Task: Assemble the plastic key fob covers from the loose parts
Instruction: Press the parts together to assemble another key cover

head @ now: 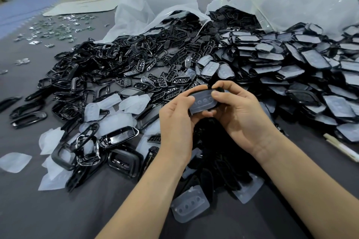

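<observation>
Translucent silicone pad [190, 205], four dimples in a row, lies nearest on the grey table [48, 209], just beside a dark heap of black parts [219, 163] between the forearms. Left hand [175, 120]: closed around the left end of a key fob cover [203, 101], thumb on its upper face. Right hand [240, 110]: gripping the right end of the same piece, thumb pressing the top edge, fingers curled beneath. Key fob cover: held above the table between both hands, frosted pad with round button dimples facing up over a black shell; whether the two are fully seated together cannot be told. Left of the hands: loose clear pads [108, 106] mixed with black frames [64, 155], one glossy shell [118, 137] among them. A pale stick [342, 147] lies at the right table edge. Beyond the hands: small black button grilles [169, 79] scattered in the middle; a broad pile of black ring frames [93, 58] to the left; stacked finished covers [291, 64], pad side up, to the right. Further back: two open plastic bags [155, 6] spilling black parts. Far left: small shiny bits [58, 29], too small to identify, near a flat white board [81, 7]. Background: cartons and bags, blurred.
</observation>
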The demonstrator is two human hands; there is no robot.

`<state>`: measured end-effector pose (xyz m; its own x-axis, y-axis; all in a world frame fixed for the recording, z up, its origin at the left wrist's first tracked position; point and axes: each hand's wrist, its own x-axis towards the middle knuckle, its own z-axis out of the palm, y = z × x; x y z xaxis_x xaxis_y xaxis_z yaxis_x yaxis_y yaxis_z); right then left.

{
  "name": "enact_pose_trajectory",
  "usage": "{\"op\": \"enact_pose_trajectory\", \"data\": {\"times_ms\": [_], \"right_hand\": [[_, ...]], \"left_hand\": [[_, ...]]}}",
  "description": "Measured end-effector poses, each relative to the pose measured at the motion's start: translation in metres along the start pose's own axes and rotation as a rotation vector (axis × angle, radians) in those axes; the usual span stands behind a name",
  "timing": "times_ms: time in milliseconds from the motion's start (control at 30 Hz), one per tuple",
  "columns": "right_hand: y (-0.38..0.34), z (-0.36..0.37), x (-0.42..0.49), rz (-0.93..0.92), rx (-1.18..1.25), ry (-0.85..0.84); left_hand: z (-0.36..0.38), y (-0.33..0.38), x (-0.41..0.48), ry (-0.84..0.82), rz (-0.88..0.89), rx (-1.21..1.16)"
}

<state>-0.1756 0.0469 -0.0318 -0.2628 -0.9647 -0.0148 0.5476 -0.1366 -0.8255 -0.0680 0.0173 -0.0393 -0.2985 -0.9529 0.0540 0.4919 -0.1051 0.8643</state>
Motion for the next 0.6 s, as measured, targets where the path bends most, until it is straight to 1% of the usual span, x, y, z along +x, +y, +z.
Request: {"op": "enact_pose_trajectory", "data": {"times_ms": [233, 467, 600], "right_hand": [[-0.0013, 0.002, 0.0, 0.019, 0.026, 0.002], [-0.0001, 0.0025, -0.0006, 0.025, -0.003, -0.014], [-0.0026, 0.0015, 0.0003, 0.045, 0.05, 0.036]], "left_hand": [[-0.0001, -0.0012, -0.0007, 0.036, 0.045, 0.06], [-0.0002, -0.0005, -0.0013, 0.047, 0.062, 0.058], [0.0001, -0.0019, -0.0023, -0.013, 0.06, 0.058]]}}
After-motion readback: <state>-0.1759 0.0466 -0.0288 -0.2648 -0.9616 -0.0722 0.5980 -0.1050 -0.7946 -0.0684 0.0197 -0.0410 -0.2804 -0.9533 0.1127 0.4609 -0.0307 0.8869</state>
